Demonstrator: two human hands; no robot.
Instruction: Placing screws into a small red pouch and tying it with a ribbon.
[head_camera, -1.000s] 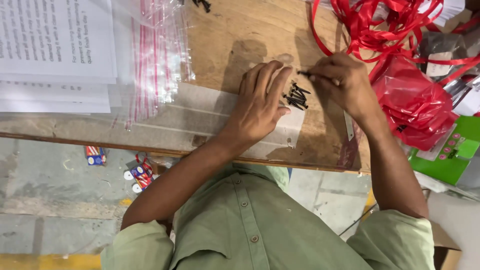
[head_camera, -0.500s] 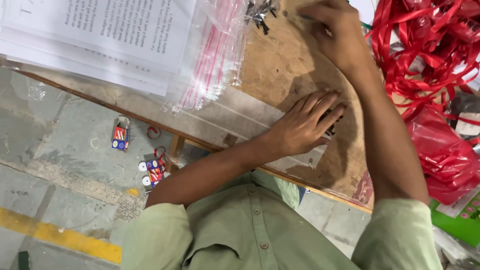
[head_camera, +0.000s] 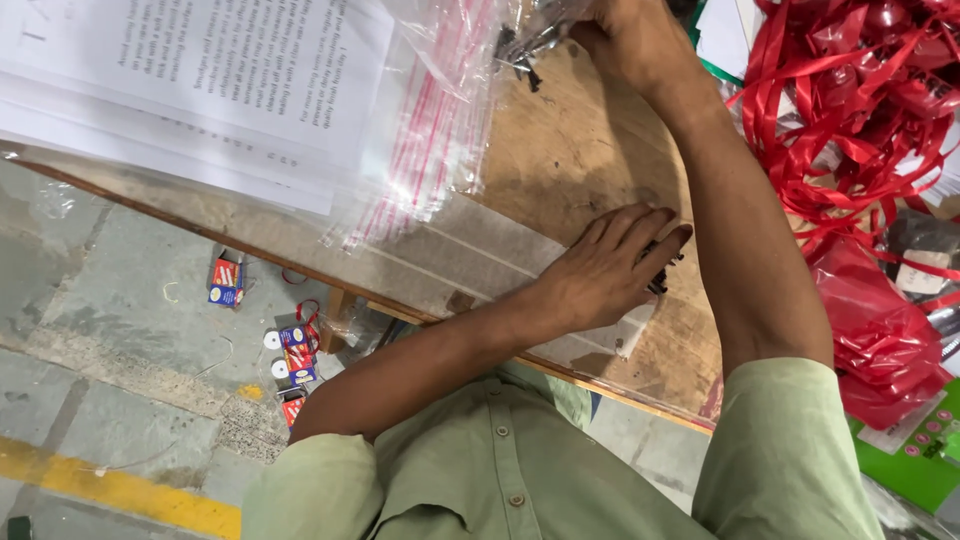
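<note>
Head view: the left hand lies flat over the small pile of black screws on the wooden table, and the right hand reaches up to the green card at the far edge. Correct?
Not quite. The left hand does cover the black screws on the wooden table, but the head view shows the right hand at the clear plastic bags holding more screws, not at a green card.

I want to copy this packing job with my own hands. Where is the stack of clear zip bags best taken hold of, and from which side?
Probably grip the clear zip bags at their loose lower ends, which fan out flat over the wooden table near its front edge. Come from the front edge side: the paper sheets cover their left part, and the right hand and small black screws crowd the top.
</note>
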